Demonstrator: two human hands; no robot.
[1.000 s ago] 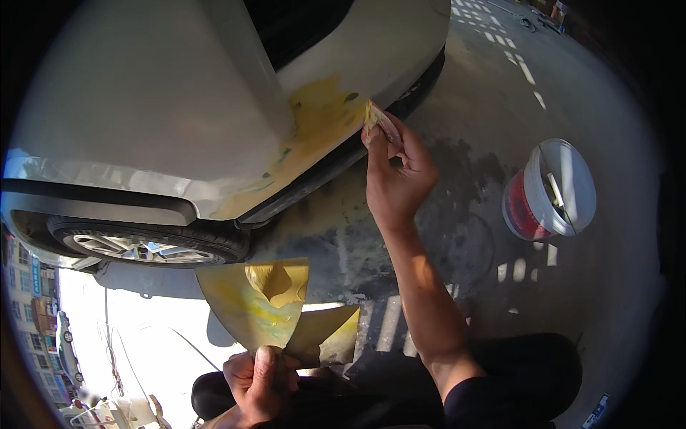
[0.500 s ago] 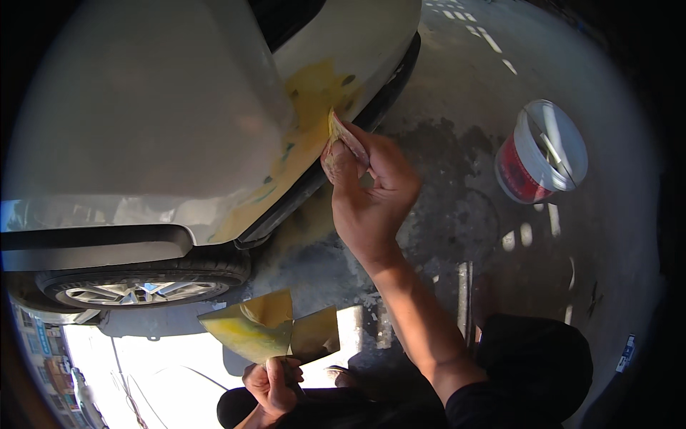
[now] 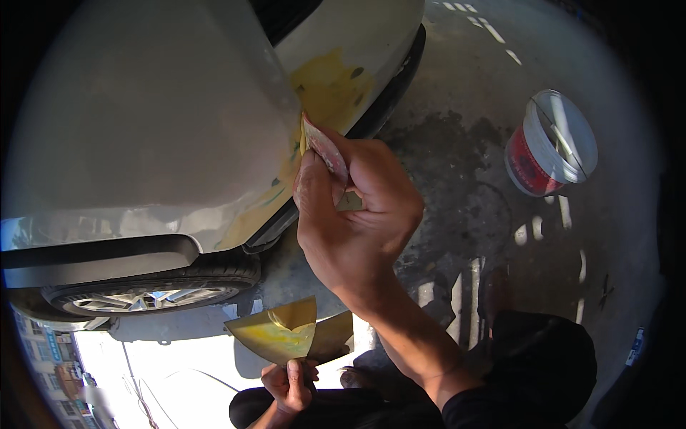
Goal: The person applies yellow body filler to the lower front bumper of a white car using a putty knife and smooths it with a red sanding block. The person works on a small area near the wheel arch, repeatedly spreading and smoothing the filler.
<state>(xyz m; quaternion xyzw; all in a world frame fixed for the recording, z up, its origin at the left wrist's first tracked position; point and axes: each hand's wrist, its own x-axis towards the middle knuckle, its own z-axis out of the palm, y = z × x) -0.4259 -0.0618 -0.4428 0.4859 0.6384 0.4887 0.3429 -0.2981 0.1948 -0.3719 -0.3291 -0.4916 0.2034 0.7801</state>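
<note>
Fingers of the right hand (image 3: 361, 214) pinch a thin pinkish spreader (image 3: 329, 156) at a yellow patch (image 3: 325, 86) on a pale car (image 3: 179, 114); uneven pressure could ridge it. Left-hand (image 3: 288, 384) fingers grip a smeared plate (image 3: 279, 336), which a careless tilt could foul. Stained floor (image 3: 446, 171) lies beneath, a bucket (image 3: 530, 168) rightward.

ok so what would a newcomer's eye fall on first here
Likely the yellow patch on the pale car, upper centre, where the right hand pinches a thin reddish spreader. Below, the left hand holds a broad, smeared blade. A red-and-white bucket stands at right.
</note>
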